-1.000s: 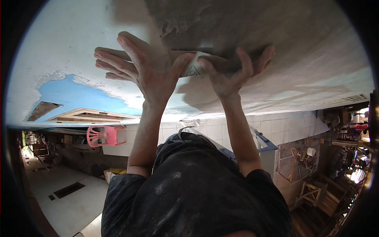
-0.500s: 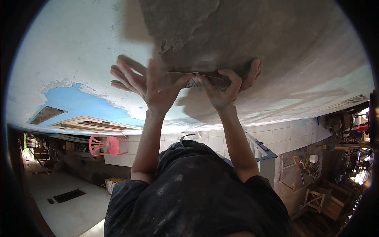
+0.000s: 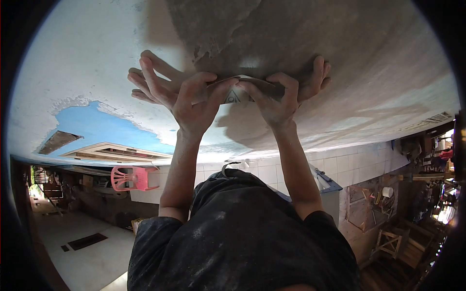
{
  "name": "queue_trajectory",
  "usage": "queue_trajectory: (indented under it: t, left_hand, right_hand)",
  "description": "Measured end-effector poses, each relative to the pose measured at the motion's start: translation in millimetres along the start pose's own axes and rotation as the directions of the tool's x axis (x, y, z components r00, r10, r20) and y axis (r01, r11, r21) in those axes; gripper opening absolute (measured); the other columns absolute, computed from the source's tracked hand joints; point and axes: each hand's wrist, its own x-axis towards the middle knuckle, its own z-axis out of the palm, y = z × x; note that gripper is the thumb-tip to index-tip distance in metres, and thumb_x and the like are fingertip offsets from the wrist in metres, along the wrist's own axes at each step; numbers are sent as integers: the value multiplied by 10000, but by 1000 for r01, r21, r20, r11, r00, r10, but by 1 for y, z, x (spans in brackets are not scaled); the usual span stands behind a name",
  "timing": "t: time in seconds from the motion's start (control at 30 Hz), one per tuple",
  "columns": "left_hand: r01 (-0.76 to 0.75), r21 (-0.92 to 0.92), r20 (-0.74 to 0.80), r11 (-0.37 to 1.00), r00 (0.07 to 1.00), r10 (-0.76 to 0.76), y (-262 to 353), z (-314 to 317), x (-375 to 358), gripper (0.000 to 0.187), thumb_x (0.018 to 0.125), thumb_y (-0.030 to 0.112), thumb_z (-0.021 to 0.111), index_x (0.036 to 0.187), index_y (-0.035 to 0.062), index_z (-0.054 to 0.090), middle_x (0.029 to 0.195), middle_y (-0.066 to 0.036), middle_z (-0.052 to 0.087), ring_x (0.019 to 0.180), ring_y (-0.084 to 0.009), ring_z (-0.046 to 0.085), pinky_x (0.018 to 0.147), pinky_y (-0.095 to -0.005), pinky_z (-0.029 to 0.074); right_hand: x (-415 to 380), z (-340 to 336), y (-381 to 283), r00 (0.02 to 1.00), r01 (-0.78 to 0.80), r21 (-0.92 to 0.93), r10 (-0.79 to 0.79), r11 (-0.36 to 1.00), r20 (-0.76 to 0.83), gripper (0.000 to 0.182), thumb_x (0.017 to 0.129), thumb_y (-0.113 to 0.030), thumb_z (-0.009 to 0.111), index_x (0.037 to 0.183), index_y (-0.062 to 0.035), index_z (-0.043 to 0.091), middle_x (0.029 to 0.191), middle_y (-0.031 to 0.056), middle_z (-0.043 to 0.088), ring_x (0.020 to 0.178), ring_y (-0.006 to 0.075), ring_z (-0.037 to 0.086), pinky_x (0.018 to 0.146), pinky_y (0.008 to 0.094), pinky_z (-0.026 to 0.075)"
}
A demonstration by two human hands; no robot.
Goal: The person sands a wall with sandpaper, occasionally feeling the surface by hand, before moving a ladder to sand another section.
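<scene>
My left hand (image 3: 191,104) and my right hand (image 3: 281,102) are raised against a patchy white and grey wall (image 3: 310,29). Between them is a small, thin sheet (image 3: 233,97) with a dark triangular print on its pale side. Thumb and index finger of each hand pinch the sheet near its upper edge, which bends up in the middle. The other fingers of both hands are spread outward close to the wall. My fingers hide part of the sheet.
Bright blue paint (image 3: 107,123) shows at left beside a framed opening (image 3: 114,151). A pink plastic chair (image 3: 133,178) stands lower left. Below right are a blue-edged structure (image 3: 327,184), white tiles (image 3: 310,167) and a wooden frame (image 3: 388,242).
My left index finger has come down from a raised position to pinch the sheet. Both hands and the sheet have shifted slightly upward in view, and the sheet looks more bent.
</scene>
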Motion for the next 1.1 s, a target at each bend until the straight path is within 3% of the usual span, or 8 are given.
queue_trajectory:
  t: [0.2,0.37,0.47,0.63,0.83,0.97,1.0,1.1]
  left_hand:
    - [-84,-3,1,996,996,84,-1,-6,8,328,578,296,900,739,147,656,1527,-198,118,1410,-422,-39,1083,-608,10]
    - [-150,24,263,988,955,139,-11,-27,5,228,550,256,884,683,226,701,1545,-189,83,1390,-449,-143,1035,-660,-97]
    - [-166,29,379,986,914,143,-22,-37,-4,236,528,224,872,705,261,721,1549,-185,68,1386,-449,-164,1021,-675,-122]
    - [-167,55,497,984,860,118,-26,-46,-26,225,543,204,856,714,261,723,1547,-159,113,1401,-420,-135,1030,-687,-105]
    - [-65,-54,554,996,828,84,-1,-52,-60,177,606,174,820,654,203,653,1501,-116,294,1418,-414,16,1064,-676,-45]
    - [155,-253,717,955,693,77,28,-44,-82,254,641,63,820,689,95,573,1252,-128,572,1284,-344,416,1038,-475,340]
    - [259,-311,768,914,635,82,35,-38,-86,256,670,1,778,734,74,541,1109,-120,653,1137,-305,557,910,-397,448]
    - [420,-306,890,854,444,101,46,-26,-105,230,760,-33,690,841,53,492,1029,-122,679,896,-228,654,768,-334,499]
  right_hand:
    - [-3,5,4,999,29,53,-28,998,-27,735,579,-551,833,1059,-142,455,1449,210,195,1389,384,87,1089,574,124]
    - [-7,-17,14,998,-7,359,-15,933,58,963,593,-498,844,1303,-89,338,1423,233,301,1393,380,148,1115,549,68]
    - [-15,-56,23,971,-158,486,46,859,235,919,668,-323,842,1364,-63,300,1398,195,373,1348,344,293,1107,499,199]
    - [-79,-130,35,756,-590,141,482,795,443,588,814,-56,690,1317,-30,387,1273,139,516,1214,249,480,1018,387,380]
    - [-157,-231,11,582,-730,-274,780,626,232,270,858,-23,621,1120,-12,557,1033,136,638,998,259,607,917,376,454]
    - [-203,-288,-4,637,-649,-438,759,622,134,245,850,-12,622,1088,-12,565,990,132,649,910,265,637,830,356,500]
    - [-210,-300,-11,626,-648,-485,773,588,101,237,847,-9,623,1078,-12,568,989,131,650,902,265,639,814,352,507]
    - [-232,-324,-38,557,-667,-552,827,501,77,251,801,-29,672,1035,-23,582,906,103,645,864,268,632,789,360,502]
